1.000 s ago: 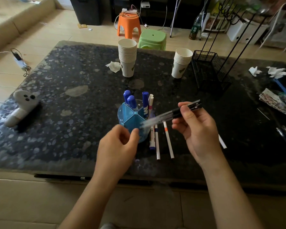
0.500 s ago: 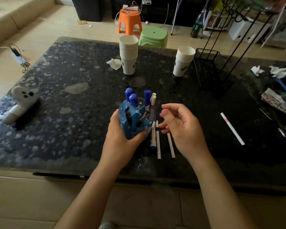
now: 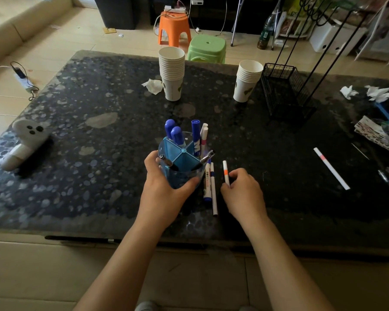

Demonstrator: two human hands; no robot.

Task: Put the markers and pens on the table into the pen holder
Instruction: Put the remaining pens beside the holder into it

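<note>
Since a second ago the black pen has left the right hand and now leans in the blue pen holder (image 3: 182, 163); that hand has dropped to the table (image 3: 81, 122). The left hand (image 3: 164, 187) wraps the holder's near side, fingers curled around it. Beside the holder lie a blue marker (image 3: 208, 187) and a thin white pen (image 3: 213, 191). The right hand (image 3: 243, 194), palm down, pinches the orange-banded white pen (image 3: 226, 172) between thumb and fingertips. Another white pen (image 3: 331, 169) lies well apart to the right.
</note>
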